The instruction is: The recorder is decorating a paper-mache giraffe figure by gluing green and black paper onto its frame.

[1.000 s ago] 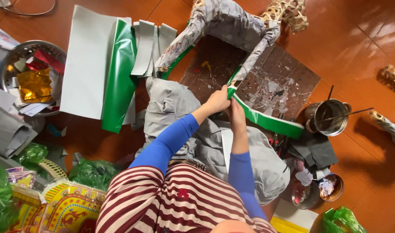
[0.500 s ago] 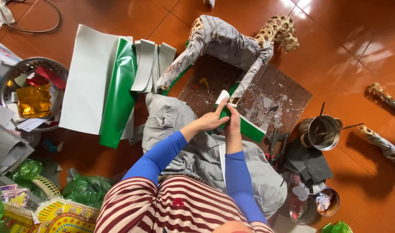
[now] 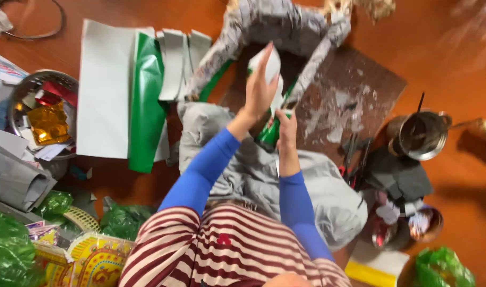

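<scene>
Orange floor point(image 3: 455, 58) strewn with craft paper, seen from above.
A green-and-white paper strip point(image 3: 271, 101) is held before the paper-covered frame point(image 3: 275, 26): pressed under the left hand point(image 3: 260, 87), fingers together, and pinched lower by the right hand point(image 3: 286, 125).

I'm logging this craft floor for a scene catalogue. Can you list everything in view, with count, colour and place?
Folded green-and-white paper strip: one, held in both hands, centre.
Paper-covered frame figure: one, grey, top centre, on a dark board.
Large paper sheets: several, pale grey and one green, upper left on the floor.
Metal bowl of foil scraps: one, silver with gold and red pieces, left.
Metal pot with sticks: one, silver, right.
Small bowl: one, dark, lower right.
Green plastic bags: several, lower left; one more at lower right.
Grey cloth: one, over the lap.
Left hand: raised on the strip, blue sleeve.
Right hand: gripping the strip lower down.
</scene>
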